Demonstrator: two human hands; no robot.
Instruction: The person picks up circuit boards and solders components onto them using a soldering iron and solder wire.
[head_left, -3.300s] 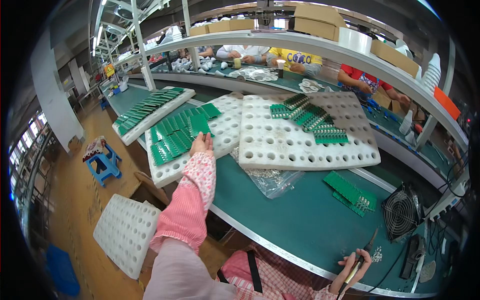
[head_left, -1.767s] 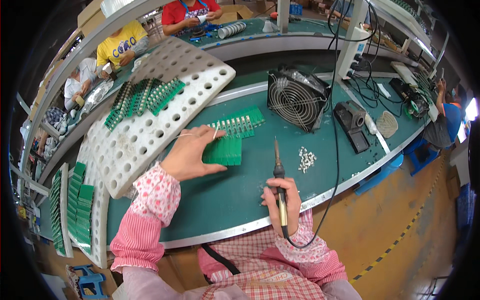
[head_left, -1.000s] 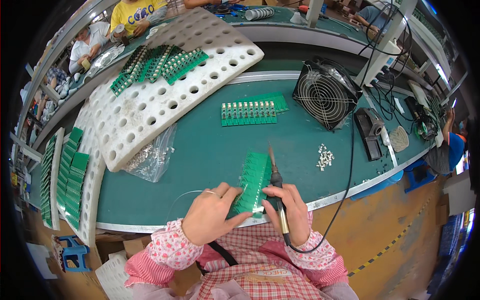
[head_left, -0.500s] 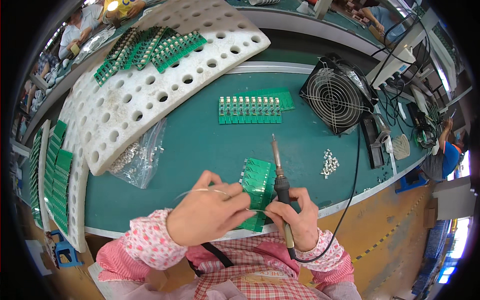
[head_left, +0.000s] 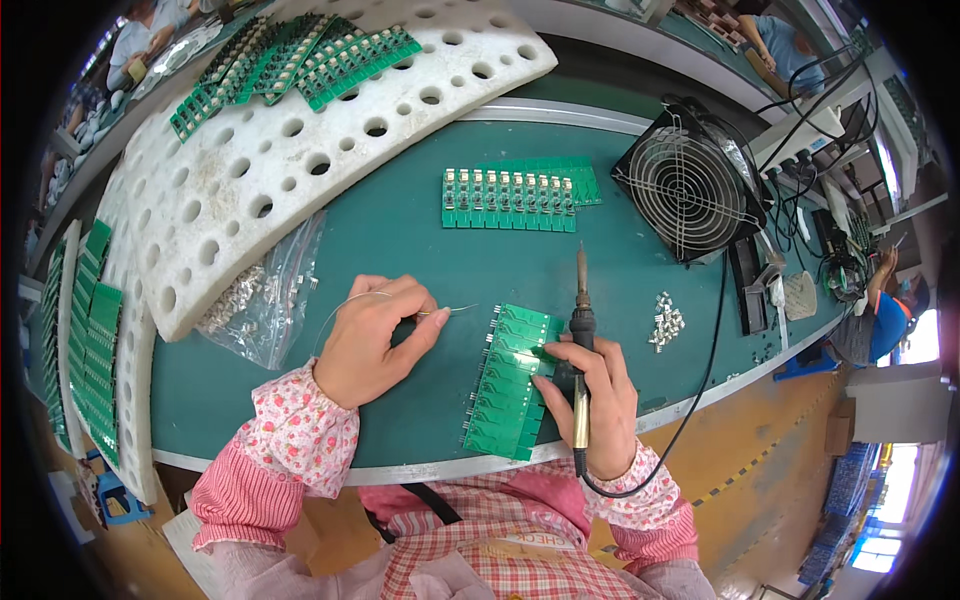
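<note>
My left hand (head_left: 382, 332) is closed in a pinch on a thin solder wire (head_left: 460, 308), left of the green circuit board. The wire's free end points right and its tail loops back over the hand. In my right hand (head_left: 602, 405) is a soldering iron (head_left: 582, 330), held upright with its tip pointing away from me. Fingertips of this hand touch the right edge of the green circuit board (head_left: 500, 390), which lies near the table's front edge with small metal pins along its left side. Part of another green board shows under its right side.
Farther back lies a green board with white connectors (head_left: 510, 205). A fan (head_left: 690, 185) stands at the back right, near a pile of small connectors (head_left: 666, 322). A bag of connectors (head_left: 265, 300) lies beside a holed white foam slab (head_left: 240, 200). The iron's cord (head_left: 712, 370) hangs at right.
My left hand has moved left and away from the board with the solder wire. My right fingers have spread onto the board's edge, and the iron has shifted slightly right. The view has shifted a little.
</note>
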